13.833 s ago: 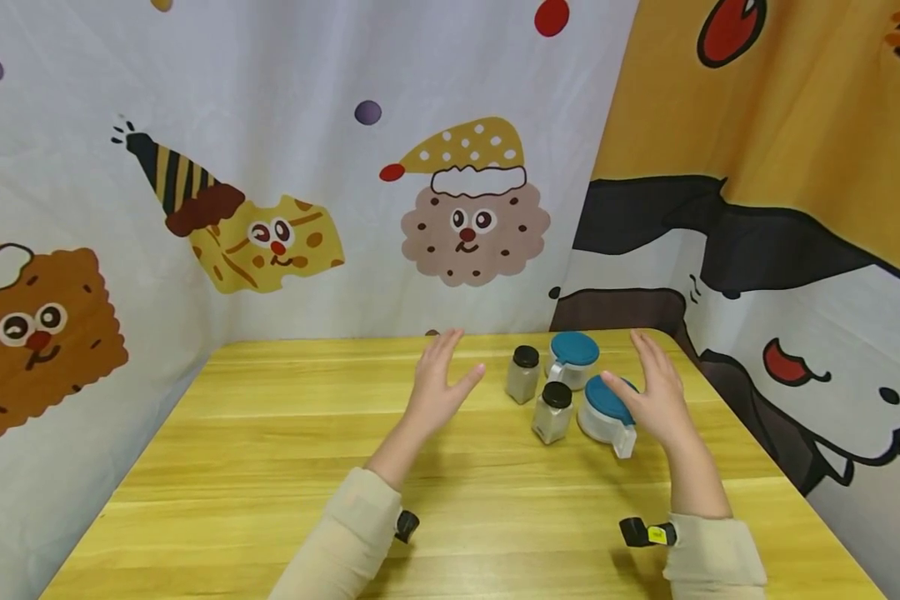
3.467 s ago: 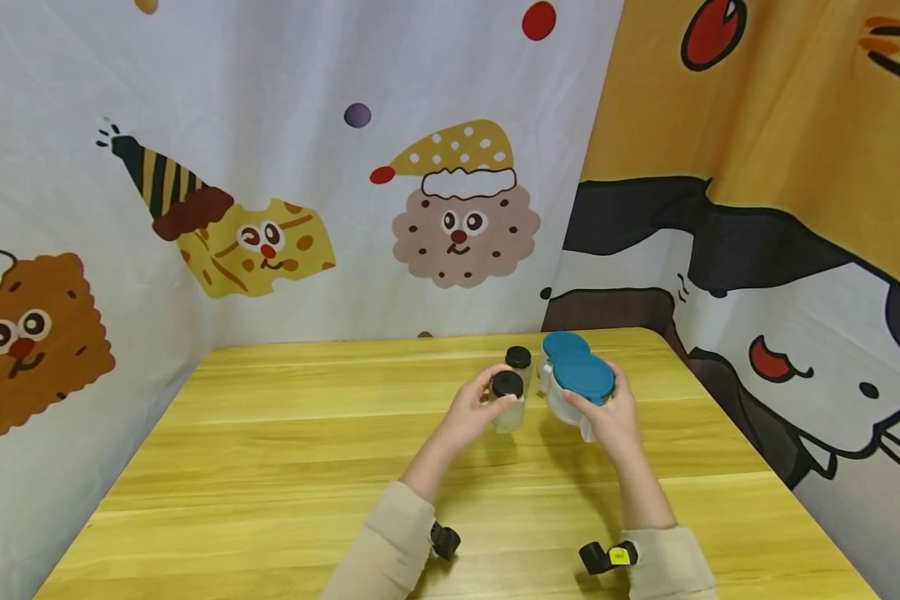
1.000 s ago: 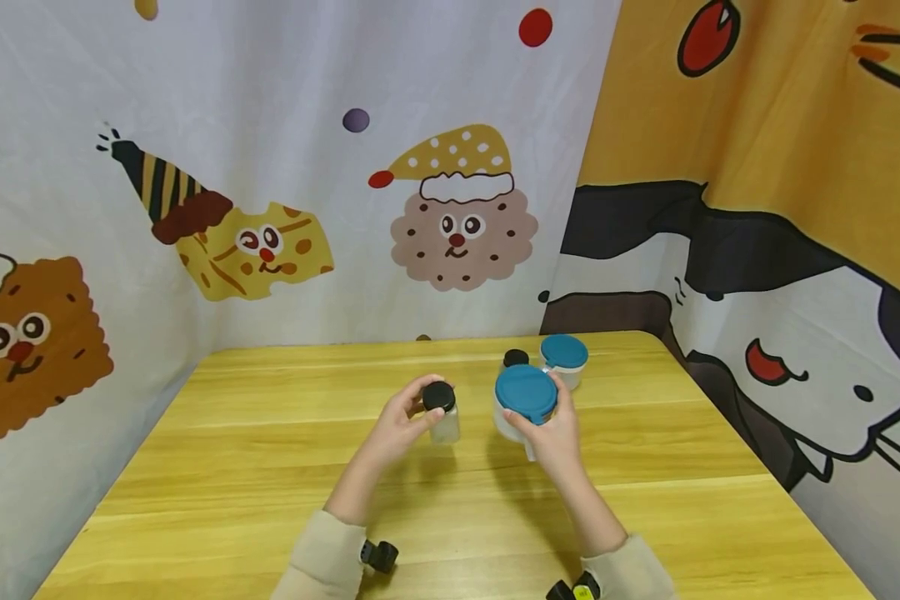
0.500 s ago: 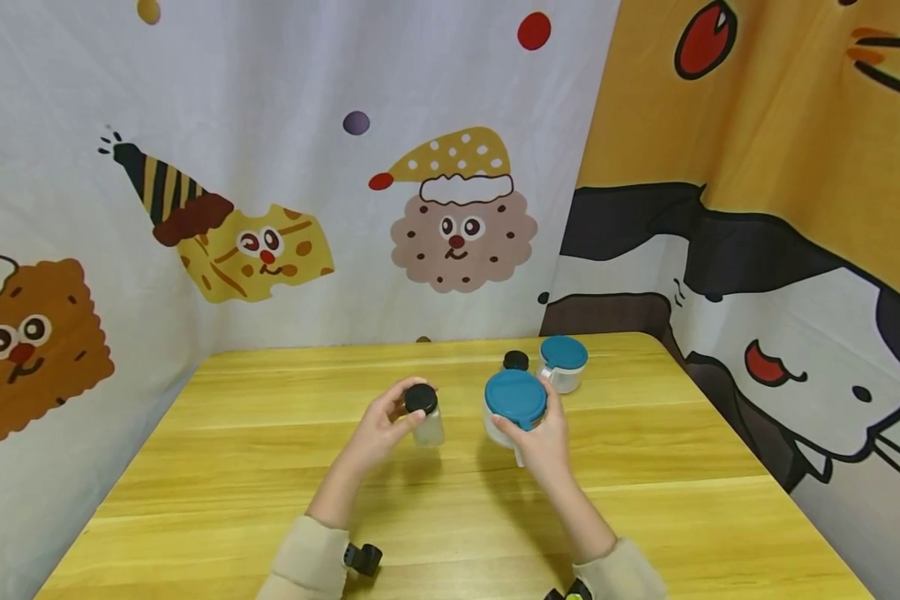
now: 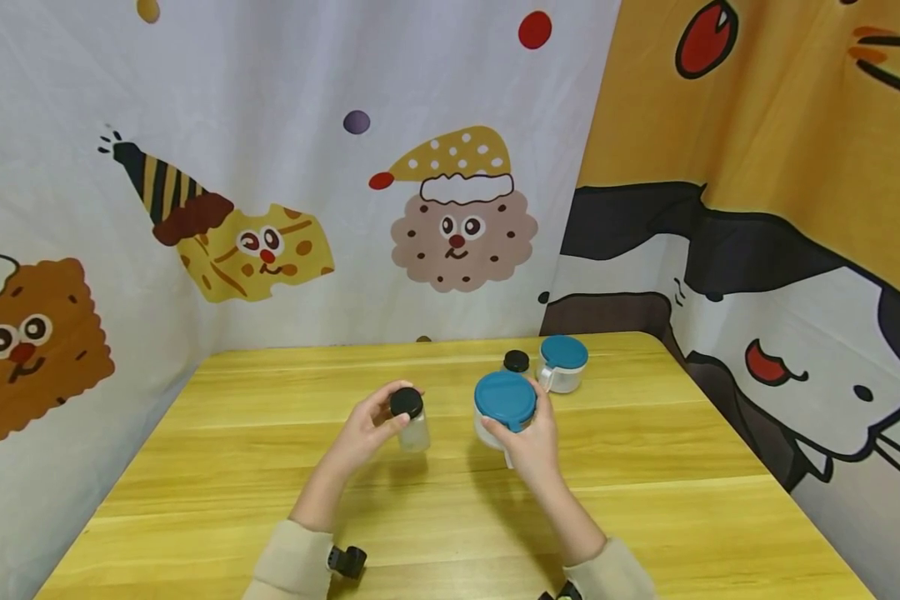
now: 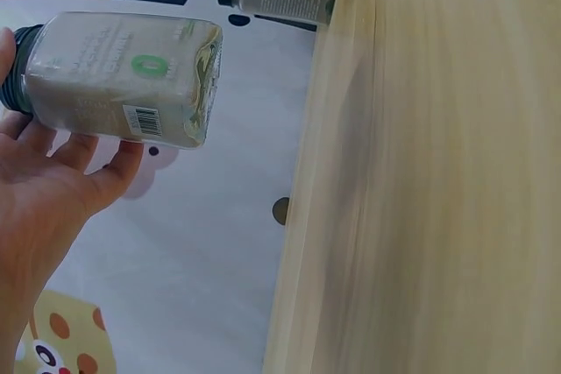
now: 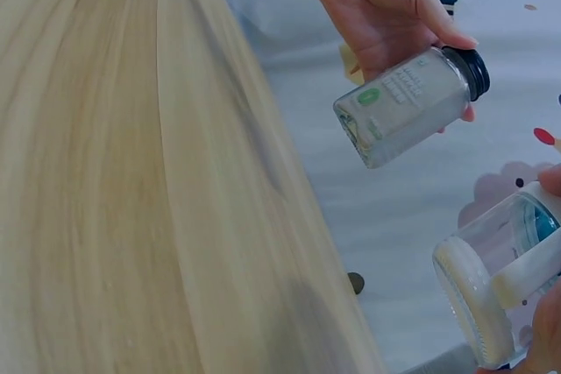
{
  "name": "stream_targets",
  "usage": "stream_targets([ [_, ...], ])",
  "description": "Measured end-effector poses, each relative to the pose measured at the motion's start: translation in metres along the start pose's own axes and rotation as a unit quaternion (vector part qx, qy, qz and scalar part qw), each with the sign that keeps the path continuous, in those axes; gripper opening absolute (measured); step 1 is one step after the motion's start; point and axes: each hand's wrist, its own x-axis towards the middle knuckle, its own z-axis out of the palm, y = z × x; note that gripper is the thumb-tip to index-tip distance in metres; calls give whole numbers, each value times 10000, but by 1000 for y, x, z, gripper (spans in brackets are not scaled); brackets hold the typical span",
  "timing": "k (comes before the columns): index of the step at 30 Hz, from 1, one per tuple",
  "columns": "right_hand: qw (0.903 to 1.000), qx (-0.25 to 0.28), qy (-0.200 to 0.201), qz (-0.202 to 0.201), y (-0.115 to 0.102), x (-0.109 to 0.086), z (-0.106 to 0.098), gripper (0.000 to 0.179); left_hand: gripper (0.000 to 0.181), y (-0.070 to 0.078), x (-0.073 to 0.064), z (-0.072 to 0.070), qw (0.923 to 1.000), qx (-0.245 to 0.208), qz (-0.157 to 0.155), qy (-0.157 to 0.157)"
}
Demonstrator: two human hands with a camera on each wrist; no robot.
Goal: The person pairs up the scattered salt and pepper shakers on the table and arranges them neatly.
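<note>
My left hand (image 5: 362, 432) grips a square glass spice jar (image 5: 415, 434) by its black screw lid. The left wrist view shows a barcode and green print on the jar (image 6: 114, 76), with pale contents low inside. My right hand (image 5: 534, 437) grips a clear seasoning jar (image 5: 505, 398) around its blue lid; its white handle (image 7: 526, 269) points down toward me. In the right wrist view white contents cover the base. Both jars hang upright above the wooden table (image 5: 285, 467), shadows beneath them, a small gap between the two.
A second black-lidded spice jar (image 5: 516, 361) stands at the back, partly hidden behind the held seasoning jar. Next to it on the right is another blue-lidded seasoning jar (image 5: 563, 367). Printed cartoon curtains (image 5: 285, 150) hang behind the table and along its sides.
Earlier both hands were empty; they then picked up the spice jar and the seasoning jar. Over the last second both have shifted left and slightly toward me. The two back jars stay put.
</note>
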Motion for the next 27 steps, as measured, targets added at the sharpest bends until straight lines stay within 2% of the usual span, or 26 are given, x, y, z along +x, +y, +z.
stream_targets([
  [18, 9999, 92, 60, -16, 1, -6, 16, 90, 37, -5, -9, -14, 9999, -6, -81, -90],
  [27, 9999, 60, 88, 5, -2, -13, 27, 90, 37, -8, -15, -22, 9996, -133, -112, -234],
])
